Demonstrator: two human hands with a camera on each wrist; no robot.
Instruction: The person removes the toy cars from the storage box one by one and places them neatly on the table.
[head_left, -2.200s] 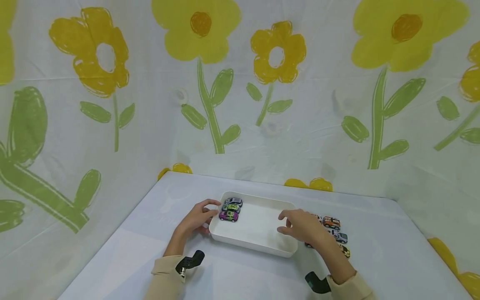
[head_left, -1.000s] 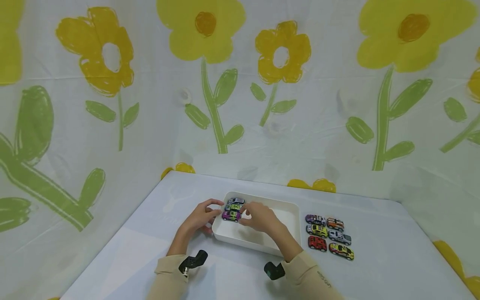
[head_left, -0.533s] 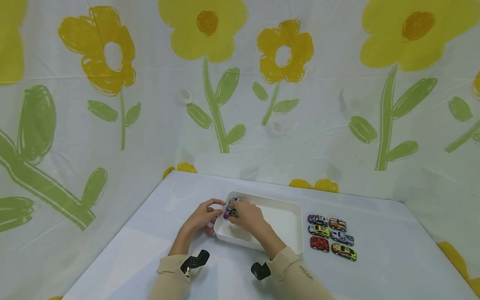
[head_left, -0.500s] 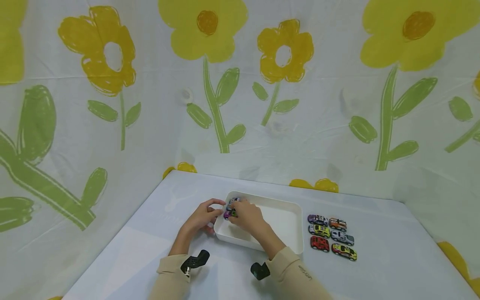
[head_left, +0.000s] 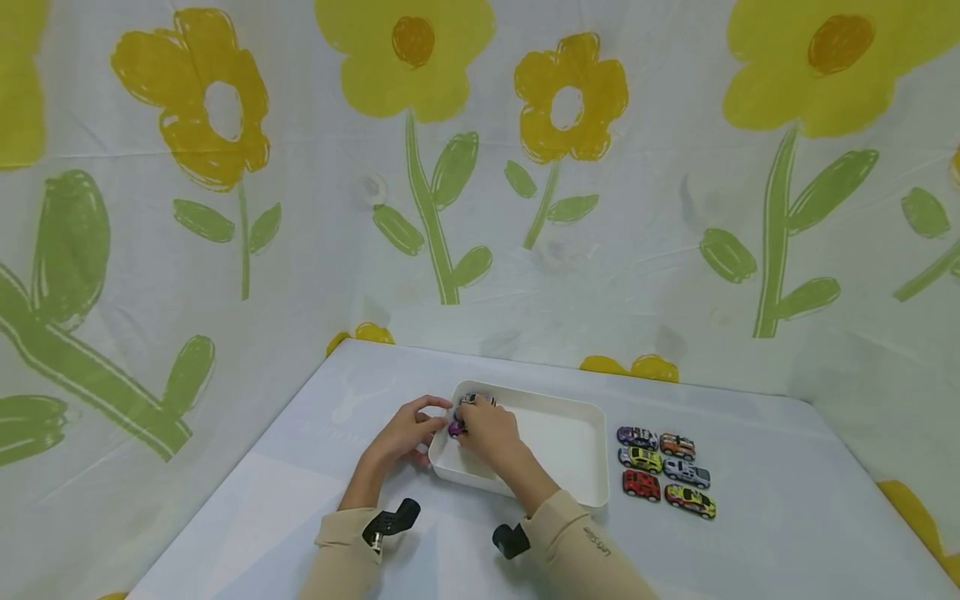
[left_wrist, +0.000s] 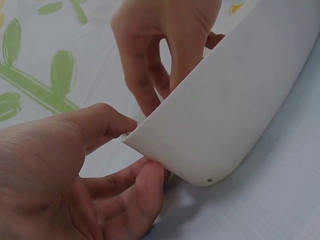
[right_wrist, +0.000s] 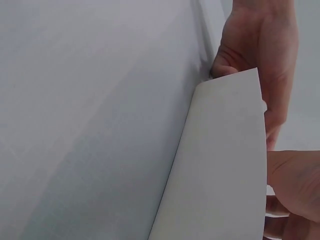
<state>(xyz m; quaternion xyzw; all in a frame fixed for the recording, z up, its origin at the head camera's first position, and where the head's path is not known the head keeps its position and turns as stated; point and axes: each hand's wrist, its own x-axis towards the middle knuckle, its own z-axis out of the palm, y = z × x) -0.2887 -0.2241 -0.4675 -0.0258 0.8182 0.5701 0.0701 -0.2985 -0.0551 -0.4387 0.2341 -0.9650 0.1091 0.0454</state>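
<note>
A white rectangular tray (head_left: 555, 433) lies on the table, and my left hand (head_left: 405, 433) pinches its left wall; in the left wrist view, fingers of the left hand (left_wrist: 55, 165) touch the rim from both sides. Inside the tray's left end, my right hand (head_left: 491, 429) is bent down over small toy cars, its fingers round at least one of them. A purple toy car (head_left: 456, 427) shows left of those fingers, and a dark-and-silver toy car (head_left: 480, 399) behind them. The right hand's fingertips and the car under them are mostly hidden.
To the right of the tray, several toy cars stand in two columns on the table, among them a red car (head_left: 641, 485) and a yellow-red car (head_left: 691, 502). A flower-patterned cloth (head_left: 637, 275) hangs behind and beside the table (head_left: 765, 500).
My right hand has moved left from the tray's right side onto the toy cars at its left end, uncovering the cars on the table. The left hand keeps hold of the tray.
</note>
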